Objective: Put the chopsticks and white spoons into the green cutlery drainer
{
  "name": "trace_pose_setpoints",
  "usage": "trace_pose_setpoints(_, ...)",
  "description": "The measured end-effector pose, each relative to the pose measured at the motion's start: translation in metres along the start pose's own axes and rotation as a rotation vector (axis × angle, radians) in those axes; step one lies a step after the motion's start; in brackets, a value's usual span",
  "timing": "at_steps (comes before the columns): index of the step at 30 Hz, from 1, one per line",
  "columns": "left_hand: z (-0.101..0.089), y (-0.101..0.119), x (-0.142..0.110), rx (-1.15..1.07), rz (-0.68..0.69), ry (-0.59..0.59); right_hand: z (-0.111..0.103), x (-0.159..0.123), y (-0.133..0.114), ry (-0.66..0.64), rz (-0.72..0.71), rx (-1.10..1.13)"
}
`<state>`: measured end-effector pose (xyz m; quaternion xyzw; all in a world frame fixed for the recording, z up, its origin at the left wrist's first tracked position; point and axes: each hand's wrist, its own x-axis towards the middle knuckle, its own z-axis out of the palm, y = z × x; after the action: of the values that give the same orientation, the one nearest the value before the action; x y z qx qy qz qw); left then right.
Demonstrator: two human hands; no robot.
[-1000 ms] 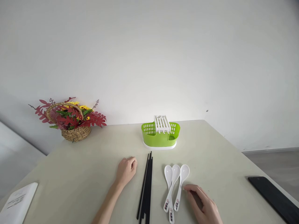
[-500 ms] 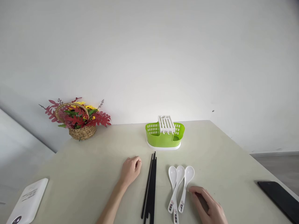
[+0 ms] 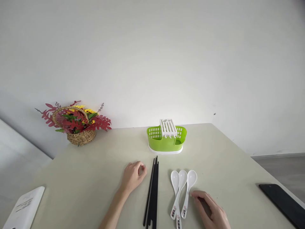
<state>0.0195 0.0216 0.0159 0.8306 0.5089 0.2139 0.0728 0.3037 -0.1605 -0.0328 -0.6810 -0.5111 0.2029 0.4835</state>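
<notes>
Three white spoons with printed handle ends lie bowls-away on the table, two of them crossing. My right hand rests just right of the rightmost handle, thumb and index finger slightly apart with nothing between them. Left of the spoons is a bundle of black chopsticks, pointing away from me. My left hand sits on the table beside the chopsticks, fingers curled in, no object visible in it. Beyond both hands stands a green utensil basket with a white slotted top and white base.
A wicker basket of red and yellow artificial flowers stands at the back left against the wall. At the near left lies a white box-like device. A black phone lies near the right table edge.
The view has shifted slightly, so the things sit a little further left. My left thumb has moved outward a bit. My right hand stays beside the spoons.
</notes>
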Motion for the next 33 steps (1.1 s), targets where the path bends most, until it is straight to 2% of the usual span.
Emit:
trace_pose_setpoints(5, 0.0, 0.0, -0.001, -0.001, 0.021, 0.003, -0.001, 0.0, -0.001, -0.004, 0.007, 0.006)
trace_pose_setpoints(12, 0.003, 0.003, -0.006, -0.011, 0.021, -0.056, 0.002, -0.001, -0.006, 0.047, -0.009, -0.004)
trace_pose_setpoints(33, 0.0, 0.012, -0.009, -0.05, 0.091, -0.101, -0.002, 0.0, -0.006, 0.002, -0.001, 0.0)
